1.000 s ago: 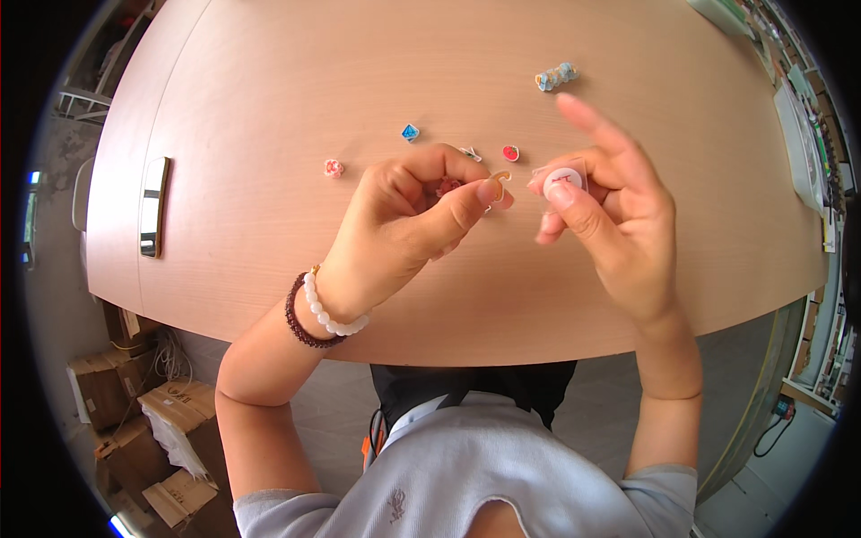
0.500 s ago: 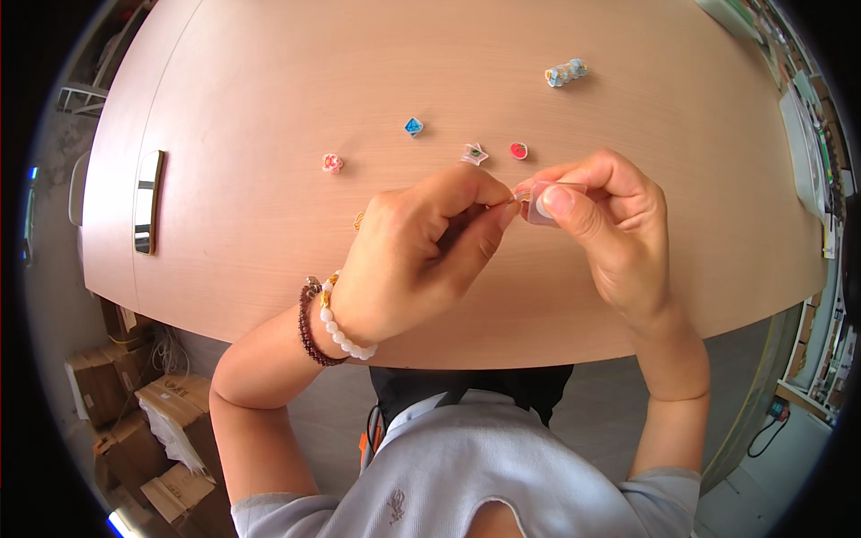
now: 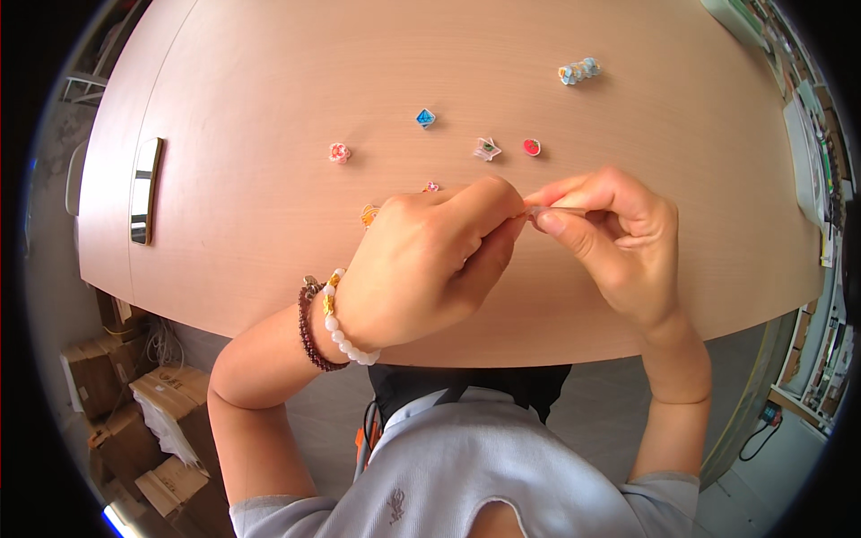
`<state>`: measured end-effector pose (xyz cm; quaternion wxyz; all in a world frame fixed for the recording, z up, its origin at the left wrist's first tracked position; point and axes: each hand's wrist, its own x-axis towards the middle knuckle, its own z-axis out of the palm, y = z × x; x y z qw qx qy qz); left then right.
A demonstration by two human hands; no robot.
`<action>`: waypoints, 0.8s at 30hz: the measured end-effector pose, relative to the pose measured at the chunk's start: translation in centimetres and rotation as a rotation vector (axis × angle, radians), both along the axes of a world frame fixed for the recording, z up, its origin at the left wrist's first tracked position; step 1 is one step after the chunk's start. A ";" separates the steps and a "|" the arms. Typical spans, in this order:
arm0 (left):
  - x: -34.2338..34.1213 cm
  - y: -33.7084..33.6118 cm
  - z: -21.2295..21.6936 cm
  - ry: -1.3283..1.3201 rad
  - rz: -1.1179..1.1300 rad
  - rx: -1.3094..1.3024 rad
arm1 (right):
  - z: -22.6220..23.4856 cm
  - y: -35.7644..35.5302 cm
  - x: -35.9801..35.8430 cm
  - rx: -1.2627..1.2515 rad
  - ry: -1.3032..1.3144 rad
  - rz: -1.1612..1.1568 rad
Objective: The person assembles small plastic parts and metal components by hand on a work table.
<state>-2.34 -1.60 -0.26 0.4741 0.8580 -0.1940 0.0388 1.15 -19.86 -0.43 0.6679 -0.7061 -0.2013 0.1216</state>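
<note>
Thin pale piece (image 3: pixel 570 210) | flat, edge-on | right hand (image 3: pixel 628 240) pinching | woodgrain tabletop (image 3: pixel 269 99) beneath

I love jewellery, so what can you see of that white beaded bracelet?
The white beaded bracelet has smooth, rounded, glossy-looking beads, perhaps stone or glass, with gold-coloured pieces set among them. It curves around the wrist of the left hand, resting against the skin, close beside a dark red bracelet. Its underside is hidden.
</note>
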 end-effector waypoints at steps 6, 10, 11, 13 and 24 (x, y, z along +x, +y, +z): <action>0.2 0.1 -0.2 0.044 -0.016 0.022 | 0.0 -0.1 0.0 -0.198 -0.304 -0.009; 0.2 0.0 -0.2 0.131 -0.020 -0.075 | -0.3 -0.8 0.3 -0.178 -0.266 0.024; 0.2 -0.1 0.2 0.229 -0.039 -0.148 | -0.1 -1.0 0.3 -0.178 -0.268 0.021; 0.2 0.0 0.4 0.327 -0.057 -0.221 | 0.3 -1.4 0.4 0.017 -0.087 -0.041; 0.0 -0.1 0.5 0.337 0.065 -0.181 | -0.1 0.0 0.5 -0.437 -0.993 -0.070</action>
